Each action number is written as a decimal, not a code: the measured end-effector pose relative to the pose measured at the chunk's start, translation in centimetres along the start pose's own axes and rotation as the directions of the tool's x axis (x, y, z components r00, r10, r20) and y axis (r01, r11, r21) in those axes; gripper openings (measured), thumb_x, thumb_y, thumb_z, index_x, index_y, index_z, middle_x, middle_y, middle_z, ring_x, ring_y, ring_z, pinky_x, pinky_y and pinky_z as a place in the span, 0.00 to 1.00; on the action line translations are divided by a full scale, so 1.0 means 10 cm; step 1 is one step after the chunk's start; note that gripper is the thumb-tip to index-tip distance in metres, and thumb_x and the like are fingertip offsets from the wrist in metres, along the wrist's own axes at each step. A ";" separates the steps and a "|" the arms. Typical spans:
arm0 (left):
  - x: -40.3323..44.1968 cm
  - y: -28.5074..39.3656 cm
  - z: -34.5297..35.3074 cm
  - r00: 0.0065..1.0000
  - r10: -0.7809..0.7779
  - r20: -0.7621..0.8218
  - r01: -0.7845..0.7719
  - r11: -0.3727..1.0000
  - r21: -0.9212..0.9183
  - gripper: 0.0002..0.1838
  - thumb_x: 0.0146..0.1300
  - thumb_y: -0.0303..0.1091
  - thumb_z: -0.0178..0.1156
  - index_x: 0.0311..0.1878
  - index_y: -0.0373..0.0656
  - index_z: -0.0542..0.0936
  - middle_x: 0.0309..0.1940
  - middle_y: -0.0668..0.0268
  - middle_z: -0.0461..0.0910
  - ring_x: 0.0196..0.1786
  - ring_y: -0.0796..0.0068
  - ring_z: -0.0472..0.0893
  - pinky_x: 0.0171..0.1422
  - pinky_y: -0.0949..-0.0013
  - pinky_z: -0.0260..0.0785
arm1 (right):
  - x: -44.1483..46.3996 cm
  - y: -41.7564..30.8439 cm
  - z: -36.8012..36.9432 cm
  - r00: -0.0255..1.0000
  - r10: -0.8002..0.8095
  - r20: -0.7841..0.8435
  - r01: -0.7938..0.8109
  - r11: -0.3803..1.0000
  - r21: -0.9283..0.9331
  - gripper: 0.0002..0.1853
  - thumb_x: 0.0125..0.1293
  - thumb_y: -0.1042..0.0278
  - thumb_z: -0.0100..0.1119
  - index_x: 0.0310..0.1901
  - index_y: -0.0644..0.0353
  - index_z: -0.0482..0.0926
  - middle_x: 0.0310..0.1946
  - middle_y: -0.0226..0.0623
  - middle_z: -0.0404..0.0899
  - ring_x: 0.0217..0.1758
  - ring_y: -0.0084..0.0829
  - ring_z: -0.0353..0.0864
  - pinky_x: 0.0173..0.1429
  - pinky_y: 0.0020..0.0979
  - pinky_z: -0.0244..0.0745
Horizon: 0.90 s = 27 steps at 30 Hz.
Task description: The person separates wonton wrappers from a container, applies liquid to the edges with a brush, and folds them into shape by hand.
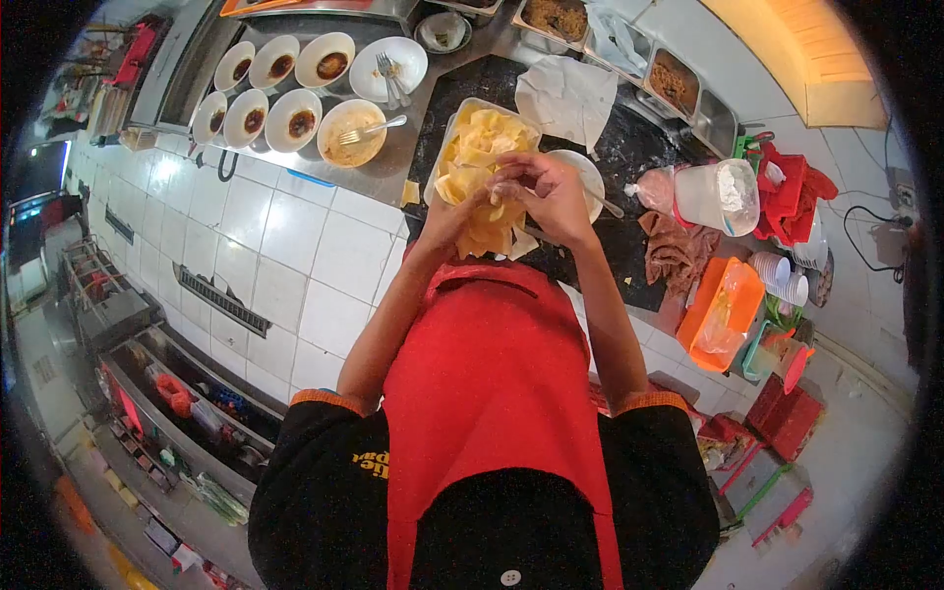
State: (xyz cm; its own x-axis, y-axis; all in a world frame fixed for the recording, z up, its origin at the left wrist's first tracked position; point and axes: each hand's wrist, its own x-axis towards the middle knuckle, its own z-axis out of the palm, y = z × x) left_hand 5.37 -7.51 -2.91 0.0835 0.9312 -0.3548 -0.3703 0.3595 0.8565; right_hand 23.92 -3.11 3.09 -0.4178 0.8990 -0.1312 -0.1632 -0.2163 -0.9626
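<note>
A pale tray (458, 126) heaped with yellow folded wontons (484, 138) stands on the dark worktop in front of me. Over its near half, my left hand (458, 218) and my right hand (547, 193) meet with fingertips pinched together. Between them is a small wonton, mostly hidden by the fingers. More yellow wontons lie under and beside my left hand. Just beyond my right wrist sits a white plate (588, 177) with a spoon (610, 205) on it, partly covered by the hand.
White bowls (290, 123) with dark sauce stand at the left, beside a plate with forks (390, 74) and a bowl with a fork (346, 147). White paper (565, 98) lies behind the tray. At right are a tub of white powder (716, 197), brown cloth (678, 251) and an orange basket (721, 313).
</note>
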 end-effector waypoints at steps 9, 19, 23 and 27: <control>-0.08 -0.06 -0.29 0.997 -0.037 -0.073 0.045 0.993 0.112 0.24 0.75 0.45 0.62 0.64 0.40 0.73 0.55 0.61 0.82 0.54 0.68 0.84 0.54 0.61 0.82 | 0.25 0.19 -0.06 0.994 0.090 0.060 -0.053 0.892 -0.449 0.13 0.64 0.78 0.68 0.49 0.68 0.81 0.36 0.36 0.87 0.43 0.24 0.87 0.49 0.29 0.82; -0.10 0.08 -0.87 0.996 -0.088 0.024 0.080 0.708 -0.702 0.30 0.80 0.51 0.48 0.75 0.43 0.61 0.72 0.51 0.68 0.70 0.50 0.73 0.74 0.43 0.68 | 0.87 0.77 -0.25 0.997 -0.005 -0.076 -0.037 0.840 -0.541 0.13 0.61 0.74 0.70 0.47 0.64 0.82 0.34 0.42 0.87 0.38 0.37 0.88 0.47 0.35 0.82; -0.08 0.18 -0.77 0.999 -0.015 0.044 0.041 0.728 -0.685 0.32 0.81 0.49 0.45 0.78 0.41 0.56 0.79 0.49 0.59 0.77 0.46 0.66 0.78 0.41 0.63 | 0.91 1.14 -0.16 0.971 -0.195 -0.140 0.053 0.743 -0.668 0.14 0.60 0.72 0.72 0.46 0.64 0.83 0.36 0.43 0.86 0.41 0.41 0.87 0.50 0.39 0.80; -0.03 0.17 -0.65 0.999 0.021 0.031 0.002 0.780 -0.626 0.30 0.82 0.49 0.42 0.78 0.39 0.58 0.77 0.51 0.64 0.75 0.51 0.70 0.78 0.51 0.66 | 0.80 0.96 -0.02 0.803 -0.591 -0.077 0.196 0.383 -0.903 0.11 0.63 0.69 0.71 0.46 0.62 0.85 0.41 0.39 0.88 0.44 0.37 0.88 0.48 0.35 0.78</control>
State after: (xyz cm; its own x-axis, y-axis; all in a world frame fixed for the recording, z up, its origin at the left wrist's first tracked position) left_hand -1.28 -7.54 -3.78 0.1038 0.9401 -0.3248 -0.8678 0.2451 0.4322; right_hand 19.19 2.06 -7.21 -0.1703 0.8790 0.4454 0.6623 0.4368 -0.6088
